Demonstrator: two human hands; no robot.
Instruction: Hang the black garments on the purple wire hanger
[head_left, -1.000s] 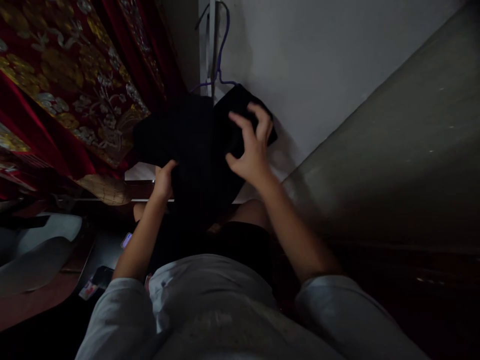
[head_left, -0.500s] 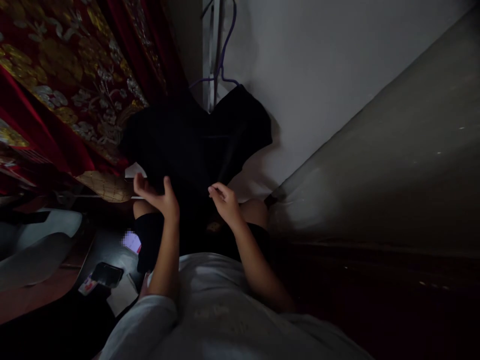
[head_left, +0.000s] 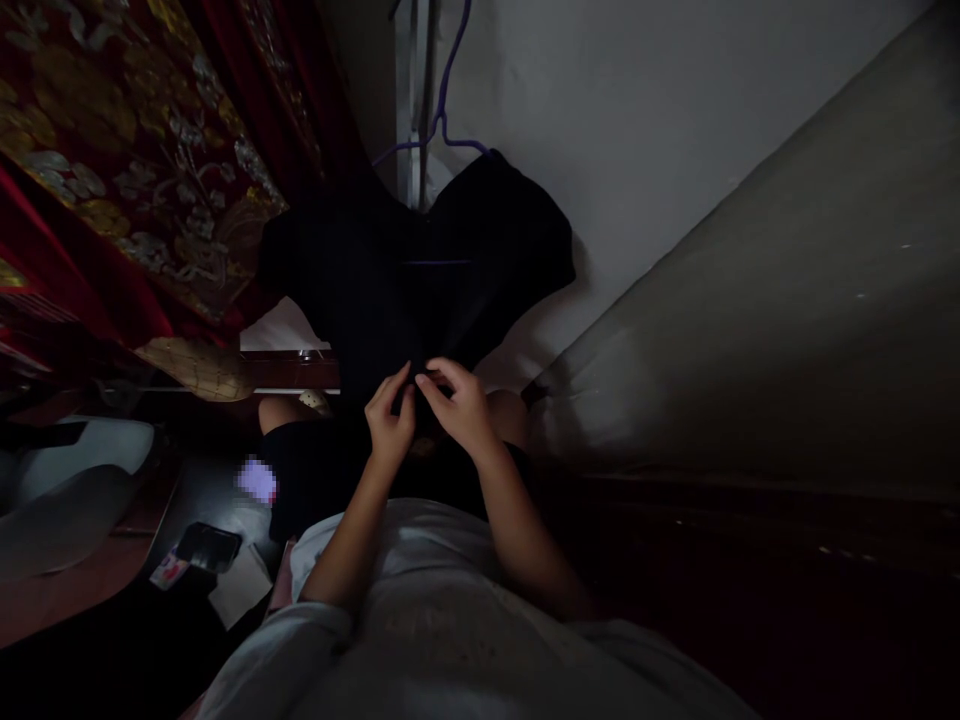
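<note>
A black short-sleeved shirt (head_left: 360, 290) with a deep V-shaped front hangs on a thin purple hanger (head_left: 441, 128). At the bottom of the V, my left hand (head_left: 391, 418) and my right hand (head_left: 459, 402) come together at chest level, fingertips almost touching. My right thumb and forefinger pinch the dark cloth at the front edge. Thumb and fingers of my left hand are bent in on the same spot from the other side. Any button or small part there is too dark to make out. The lower shirt falls in shadow over my lap.
Red curtain cloth (head_left: 172, 170) with gold and silver flowers hangs at the left. A light-coloured panel or sheet (head_left: 750, 300) slants along the right wall. Low on the left, a phone (head_left: 210, 547) and white paper (head_left: 241, 588) lie on a dark surface beside a grey chair (head_left: 82, 480).
My left hand, spread and apart from the shirt before, has moved right to meet my right hand at the front edge. The shirt shows slightly wider, its left sleeve uncovered.
</note>
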